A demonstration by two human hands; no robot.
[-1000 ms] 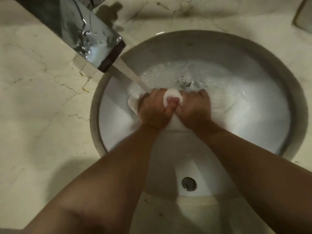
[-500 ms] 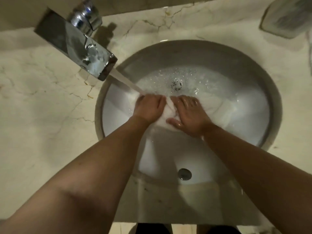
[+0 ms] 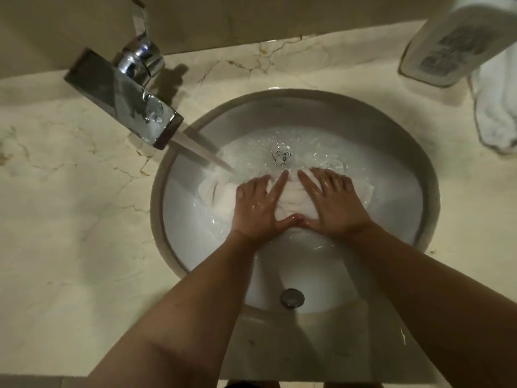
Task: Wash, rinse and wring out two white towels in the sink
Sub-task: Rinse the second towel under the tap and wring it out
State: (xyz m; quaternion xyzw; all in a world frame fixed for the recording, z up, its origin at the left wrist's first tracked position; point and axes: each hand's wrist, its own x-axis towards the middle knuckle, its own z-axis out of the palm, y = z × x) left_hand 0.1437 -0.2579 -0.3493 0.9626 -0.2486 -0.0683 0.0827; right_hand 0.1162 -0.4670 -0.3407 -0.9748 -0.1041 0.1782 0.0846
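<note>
A wet white towel [image 3: 291, 198] lies bunched in the round white sink [image 3: 372, 135], in shallow bubbling water just in front of the drain [image 3: 281, 155]. My left hand [image 3: 257, 205] and my right hand [image 3: 334, 203] lie flat on it, palms down and fingers spread, thumbs touching at the near side. Neither hand grips the cloth. Water runs from the chrome faucet [image 3: 126, 102] in a slanting stream [image 3: 201, 155] onto the towel's left end. A second white towel [image 3: 495, 107] lies crumpled on the counter at the right edge.
The sink is set into a cream marble counter [image 3: 70, 205]. A white bottle with a printed label [image 3: 453, 43] stands at the back right, beside the second towel. An overflow hole [image 3: 292, 297] sits in the near wall of the basin.
My hands held the towel bunched in closed fists a second ago. They have since opened and now press flat on it. The view has pulled back and tilted up.
</note>
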